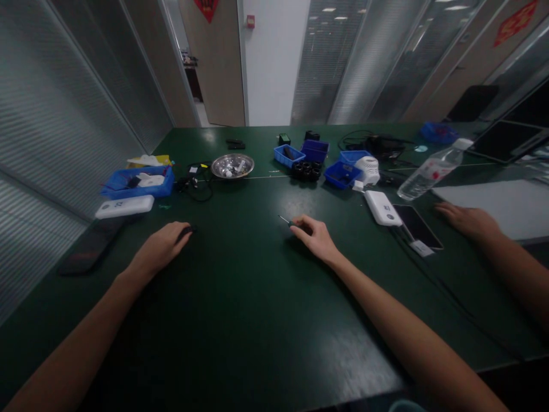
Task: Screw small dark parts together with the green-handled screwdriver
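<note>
My left hand (160, 247) is closed round a small black object (187, 230) at the left of the green table (240, 274); what the object is cannot be made out. Near the middle, my right hand (314, 236) pinches a small screwdriver (285, 220) by its dark handle, its thin metal shaft pointing left and away from me. The two hands are well apart. Beyond them stands a round metal bowl (232, 166) with small pieces inside.
A blue tray (160, 187), white power bank (124, 207) and black slab (92, 246) lie left. Small blue bins (342, 174) stand at the back. A bottle (431, 171), phone (417, 226), cables and another person's hand (472, 222) are at the right.
</note>
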Action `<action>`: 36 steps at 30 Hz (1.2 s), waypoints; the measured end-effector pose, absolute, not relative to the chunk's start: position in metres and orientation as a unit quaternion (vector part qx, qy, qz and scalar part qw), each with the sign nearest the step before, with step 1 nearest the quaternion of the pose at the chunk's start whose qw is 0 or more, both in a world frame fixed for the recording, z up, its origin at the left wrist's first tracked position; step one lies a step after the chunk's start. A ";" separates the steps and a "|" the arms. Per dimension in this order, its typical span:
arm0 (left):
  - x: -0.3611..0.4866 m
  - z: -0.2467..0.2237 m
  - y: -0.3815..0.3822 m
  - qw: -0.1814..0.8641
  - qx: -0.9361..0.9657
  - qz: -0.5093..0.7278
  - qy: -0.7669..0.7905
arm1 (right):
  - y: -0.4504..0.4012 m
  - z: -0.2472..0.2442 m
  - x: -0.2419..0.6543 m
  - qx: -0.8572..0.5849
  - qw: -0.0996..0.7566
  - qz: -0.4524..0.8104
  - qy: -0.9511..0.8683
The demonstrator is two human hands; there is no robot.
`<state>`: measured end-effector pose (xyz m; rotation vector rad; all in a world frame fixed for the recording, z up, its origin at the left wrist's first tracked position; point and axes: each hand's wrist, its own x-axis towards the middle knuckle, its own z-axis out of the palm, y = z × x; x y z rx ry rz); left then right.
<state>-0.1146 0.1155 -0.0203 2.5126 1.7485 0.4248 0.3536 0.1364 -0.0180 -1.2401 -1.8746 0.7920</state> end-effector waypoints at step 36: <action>-0.136 -0.037 0.133 -0.038 0.769 0.179 0.612 | 0.133 -0.020 0.355 -0.509 0.366 0.322 -0.709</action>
